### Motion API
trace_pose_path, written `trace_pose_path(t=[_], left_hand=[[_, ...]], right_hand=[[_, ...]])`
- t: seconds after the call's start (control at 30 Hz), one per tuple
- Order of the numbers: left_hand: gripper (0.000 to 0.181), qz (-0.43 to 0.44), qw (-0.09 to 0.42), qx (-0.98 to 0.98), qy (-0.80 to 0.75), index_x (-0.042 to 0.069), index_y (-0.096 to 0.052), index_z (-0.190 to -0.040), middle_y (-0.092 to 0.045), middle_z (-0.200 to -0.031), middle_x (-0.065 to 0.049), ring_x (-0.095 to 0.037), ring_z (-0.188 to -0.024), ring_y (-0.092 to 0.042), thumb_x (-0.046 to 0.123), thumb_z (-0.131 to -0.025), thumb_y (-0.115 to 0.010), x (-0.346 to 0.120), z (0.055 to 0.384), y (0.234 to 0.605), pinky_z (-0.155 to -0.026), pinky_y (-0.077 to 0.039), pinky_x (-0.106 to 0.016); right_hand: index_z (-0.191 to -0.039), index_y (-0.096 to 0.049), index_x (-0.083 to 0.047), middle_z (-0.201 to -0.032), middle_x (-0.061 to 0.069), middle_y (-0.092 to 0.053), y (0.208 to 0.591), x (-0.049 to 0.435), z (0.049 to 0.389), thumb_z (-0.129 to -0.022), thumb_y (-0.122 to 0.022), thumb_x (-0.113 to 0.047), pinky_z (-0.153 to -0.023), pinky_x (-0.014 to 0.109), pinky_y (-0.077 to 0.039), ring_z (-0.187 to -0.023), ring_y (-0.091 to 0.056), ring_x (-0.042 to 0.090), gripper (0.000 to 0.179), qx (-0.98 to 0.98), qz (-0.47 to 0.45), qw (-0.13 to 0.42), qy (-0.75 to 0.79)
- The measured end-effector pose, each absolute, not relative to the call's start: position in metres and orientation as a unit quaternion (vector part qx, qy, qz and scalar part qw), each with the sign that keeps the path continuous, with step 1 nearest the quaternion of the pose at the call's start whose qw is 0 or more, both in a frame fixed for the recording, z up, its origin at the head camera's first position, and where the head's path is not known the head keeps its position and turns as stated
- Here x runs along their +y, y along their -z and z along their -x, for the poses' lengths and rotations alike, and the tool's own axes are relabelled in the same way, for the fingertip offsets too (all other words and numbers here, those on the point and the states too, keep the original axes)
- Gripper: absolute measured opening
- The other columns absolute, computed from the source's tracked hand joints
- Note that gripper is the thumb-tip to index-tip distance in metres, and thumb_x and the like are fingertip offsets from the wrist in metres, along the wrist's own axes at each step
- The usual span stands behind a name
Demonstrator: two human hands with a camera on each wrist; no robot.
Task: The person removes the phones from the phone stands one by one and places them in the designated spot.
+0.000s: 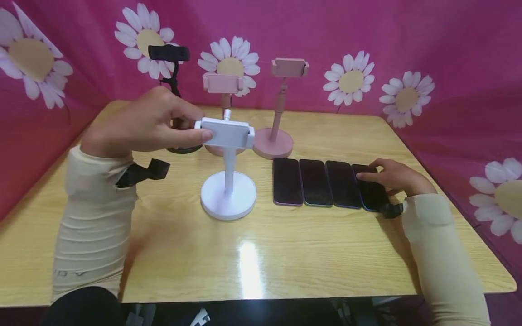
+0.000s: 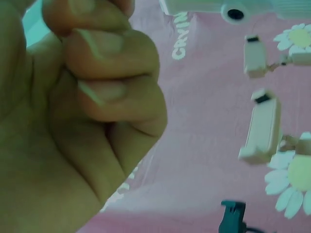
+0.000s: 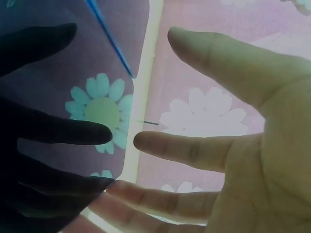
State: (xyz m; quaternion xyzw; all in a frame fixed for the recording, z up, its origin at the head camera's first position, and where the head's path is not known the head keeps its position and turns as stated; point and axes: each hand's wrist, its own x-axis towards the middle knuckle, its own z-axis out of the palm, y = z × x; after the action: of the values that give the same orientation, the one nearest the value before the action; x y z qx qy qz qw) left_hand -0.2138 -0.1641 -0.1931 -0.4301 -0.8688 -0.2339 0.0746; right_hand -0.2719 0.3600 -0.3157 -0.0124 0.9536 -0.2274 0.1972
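Note:
My left hand (image 1: pixel 151 122) pinches the left end of the clamp (image 1: pixel 226 131) on a white phone stand, thumb at the front. The stand's round base (image 1: pixel 228 199) is on the table. In the left wrist view the fingers (image 2: pixel 114 53) are curled, and part of a white stand (image 2: pixel 194 6) shows at the top. My right hand (image 1: pixel 401 177) is at the rightmost phone (image 1: pixel 374 194) of a row, thumb over its dark screen. In the right wrist view its fingers are extended and spread, fingertips close to the phone's edge, mirrored in the glossy screen (image 3: pixel 112 63).
Several black phones (image 1: pixel 316 183) lie side by side left of my right hand. Two pink phone stands (image 1: pixel 274 142) (image 1: pixel 223 84) and a black one (image 1: pixel 169 53) stand along the back. A pink daisy-print cloth (image 1: pixel 293 27) hangs behind the wooden table (image 1: pixel 183 253).

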Motion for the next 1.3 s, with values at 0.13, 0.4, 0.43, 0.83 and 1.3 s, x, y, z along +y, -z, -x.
trace_pose_path(t=[0.13, 0.4, 0.43, 0.83, 1.3], left_hand=[[0.018, 0.362, 0.046, -0.897, 0.250, 0.012, -0.074, -0.102, -0.061, -0.072, 0.000, -0.020, -0.062, -0.053, 0.026, -0.090, -0.069, -0.182, 0.213, 0.189, -0.050, -0.043, -0.028], [0.025, 0.218, 0.042, -0.931, 0.288, 0.010, -0.070, -0.109, -0.064, -0.095, -0.010, -0.026, -0.080, -0.057, 0.028, -0.093, -0.064, -0.242, 0.221, 0.199, -0.058, -0.047, -0.021], [0.026, 0.207, 0.043, -0.932, 0.295, 0.009, -0.069, -0.112, -0.064, -0.096, -0.011, -0.025, -0.082, -0.057, 0.028, -0.094, -0.063, -0.250, 0.223, 0.201, -0.060, -0.047, -0.018], [0.041, 0.147, 0.049, -0.933, 0.325, 0.001, -0.054, -0.130, -0.064, -0.087, 0.007, -0.012, -0.076, -0.057, 0.028, -0.099, -0.055, -0.299, 0.243, 0.216, -0.065, -0.045, -0.008], [0.051, 0.100, 0.070, -0.955, 0.269, 0.003, -0.054, -0.131, -0.062, -0.109, -0.023, -0.024, -0.080, -0.060, 0.040, -0.096, -0.055, -0.285, 0.231, 0.208, -0.065, -0.050, -0.017]], right_hand=[[-0.138, -0.030, 0.009, -0.131, 0.038, -0.040, 0.315, 0.365, 0.270, -0.088, -0.059, -0.060, -0.076, 0.050, -0.055, -0.107, -0.054, 0.050, 0.090, 0.956, 0.007, 0.194, 0.221], [-0.140, -0.027, 0.008, -0.136, 0.038, -0.032, 0.312, 0.365, 0.267, -0.086, -0.059, -0.062, -0.075, 0.049, -0.056, -0.103, -0.056, 0.050, 0.094, 0.952, -0.006, 0.208, 0.223], [-0.140, -0.027, 0.009, -0.136, 0.038, -0.031, 0.312, 0.364, 0.267, -0.086, -0.059, -0.062, -0.075, 0.049, -0.056, -0.103, -0.056, 0.050, 0.094, 0.952, -0.007, 0.209, 0.223], [-0.137, -0.030, 0.009, -0.134, 0.039, -0.035, 0.316, 0.369, 0.267, -0.086, -0.059, -0.061, -0.076, 0.049, -0.056, -0.105, -0.054, 0.052, 0.092, 0.953, -0.026, 0.215, 0.213], [-0.132, -0.038, 0.009, -0.131, 0.038, -0.040, 0.318, 0.362, 0.262, -0.088, -0.055, -0.063, -0.083, 0.054, -0.052, -0.107, -0.051, 0.051, 0.086, 0.970, -0.012, 0.169, 0.172]])
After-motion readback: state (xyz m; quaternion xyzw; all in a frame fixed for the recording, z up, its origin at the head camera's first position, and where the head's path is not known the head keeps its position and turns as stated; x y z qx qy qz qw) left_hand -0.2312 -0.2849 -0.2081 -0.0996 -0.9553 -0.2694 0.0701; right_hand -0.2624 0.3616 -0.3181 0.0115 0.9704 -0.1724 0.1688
